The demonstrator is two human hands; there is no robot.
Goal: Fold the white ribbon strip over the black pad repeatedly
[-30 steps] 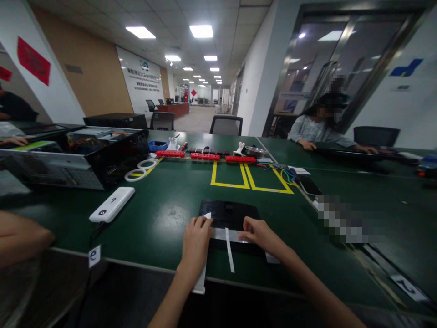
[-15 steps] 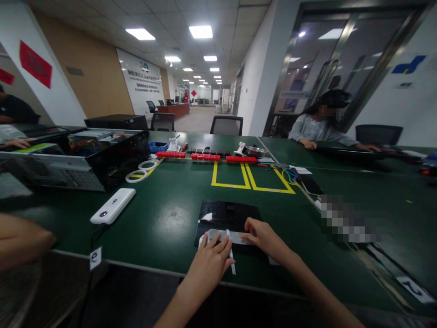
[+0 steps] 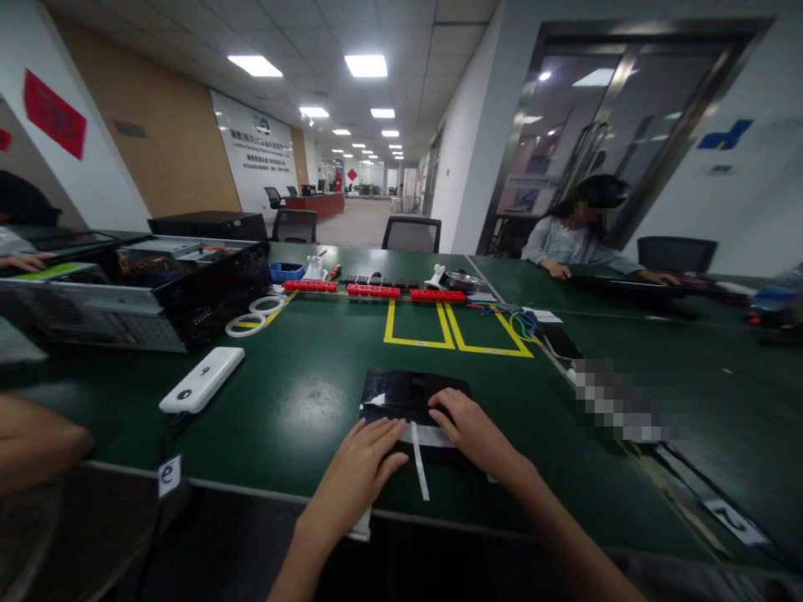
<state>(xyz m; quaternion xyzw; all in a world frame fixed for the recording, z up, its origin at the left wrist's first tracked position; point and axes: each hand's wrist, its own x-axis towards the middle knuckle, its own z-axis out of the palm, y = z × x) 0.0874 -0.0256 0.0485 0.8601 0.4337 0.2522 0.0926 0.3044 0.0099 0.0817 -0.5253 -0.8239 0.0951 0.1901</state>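
A flat, glossy black panel (image 3: pixel 401 389) lies on the table in front of me; I cannot tell exactly what it is. A pale band (image 3: pixel 432 436) runs across its lower part. Over this band lies a narrow white strip (image 3: pixel 420 468), its tail hanging past the panel's near edge. My left hand (image 3: pixel 362 461) rests on the panel's left part, fingers stretched out flat over the band's end. On the right side, my right hand (image 3: pixel 467 425) touches the panel and band with fingers bent and the thumb apart from them. Neither hand visibly grips anything.
An opened computer case (image 3: pixel 207 288) stands at the left, behind a white power bank (image 3: pixel 204 380). Red power strips (image 3: pixel 373 291) line the back beyond yellow tape outlines (image 3: pixel 419 344). A person's arm (image 3: pixel 41 435) rests at the left edge; another person (image 3: pixel 577 234) sits far right.
My left hand has slid left, off the narrow white strip, uncovering its crossing with the band. My right hand has shifted slightly left and its fingertips have come up. The view has turned slightly.
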